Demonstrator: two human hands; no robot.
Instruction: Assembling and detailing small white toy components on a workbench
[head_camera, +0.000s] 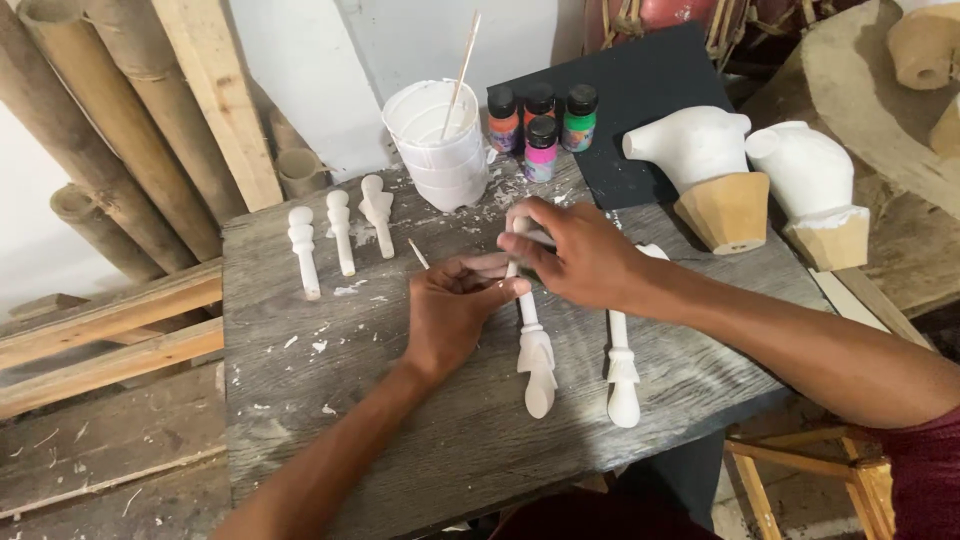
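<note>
Left hand (450, 310) pinches brush (418, 253); right hand (575, 255) grips white spindle (533, 345) — keep it steady on table (330, 420).

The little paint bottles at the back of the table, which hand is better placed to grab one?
Probably the right hand: it lies closer to the paint bottles, just below them. The left hand sits lower, gripping the white carved piece.

Both hands — left hand (450, 312), right hand (575, 255) — are gripping a white turned spindle (535, 350) lying on the grey wooden table (330, 400).
</note>
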